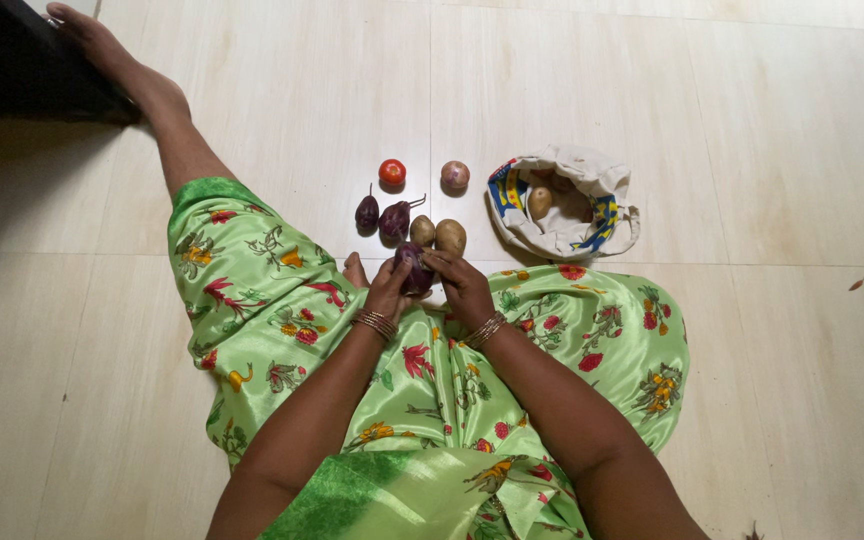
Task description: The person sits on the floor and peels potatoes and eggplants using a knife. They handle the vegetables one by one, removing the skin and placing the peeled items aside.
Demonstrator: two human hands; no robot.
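- I see both sets of fingers closed around one small purple eggplant (414, 268), which sits between the two hands just above the lap.
- The left hand (388, 290) cups the eggplant from the left side, fingers curled up against its skin, palm turned inward.
- The right hand (462, 285) grips it from the right, fingertips pressed over the top end, knuckles facing up toward me.
- Both wrists carry thin metal bangles (377, 323), and both forearms run down from the hands in a narrow V toward the bottom of the view, elbows spread apart.
- Under the arms I see the green floral skirt (282, 300) spread over the lap, with the left leg stretched out to a bare foot (102, 45) at the upper left.
- On the pale tiled floor (752, 330) just beyond the hands lie two potatoes (437, 235) side by side, and beside them two more eggplants (382, 217).
- Farther out sit a red tomato (392, 172) and a pinkish onion (455, 176), a little apart from each other.
- To the right of these a cloth bag (592, 215) lies open with potatoes inside.
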